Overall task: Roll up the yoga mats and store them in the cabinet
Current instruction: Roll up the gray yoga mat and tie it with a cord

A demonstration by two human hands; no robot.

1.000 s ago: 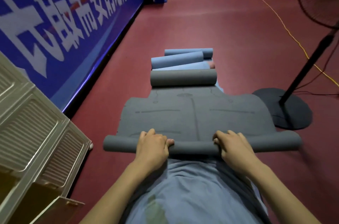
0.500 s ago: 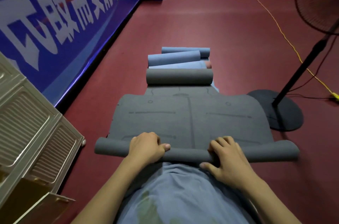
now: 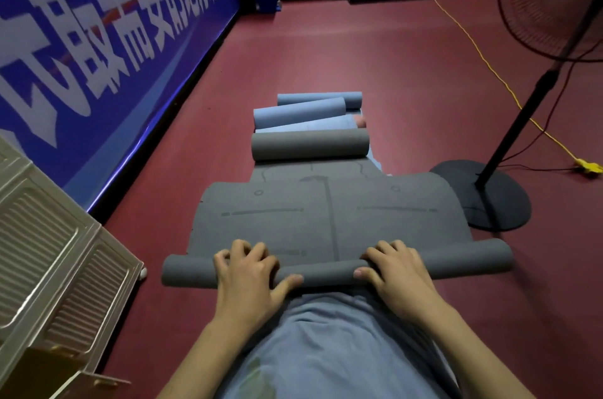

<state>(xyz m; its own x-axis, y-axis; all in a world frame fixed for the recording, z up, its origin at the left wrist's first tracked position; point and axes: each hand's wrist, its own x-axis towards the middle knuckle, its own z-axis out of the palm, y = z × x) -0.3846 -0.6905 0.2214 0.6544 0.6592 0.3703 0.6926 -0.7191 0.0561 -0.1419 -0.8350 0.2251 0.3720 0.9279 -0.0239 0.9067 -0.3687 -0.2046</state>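
Both hands press down on the rolled end of the gray mat (image 3: 326,222): the left hand (image 3: 251,281) and the right hand (image 3: 398,274) each curl their fingers over the roll, thumbs tucked under it. The rest of the mat lies flat on the red floor (image 3: 326,49). Past it sit a rolled gray mat (image 3: 310,145) and rolled blue mats (image 3: 300,113), and the cabinet (image 3: 49,268) stands on the left.

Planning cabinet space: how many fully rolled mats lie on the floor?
3: a grey roll just beyond the flat mat, two blue rolls behind it. More may be hidden.
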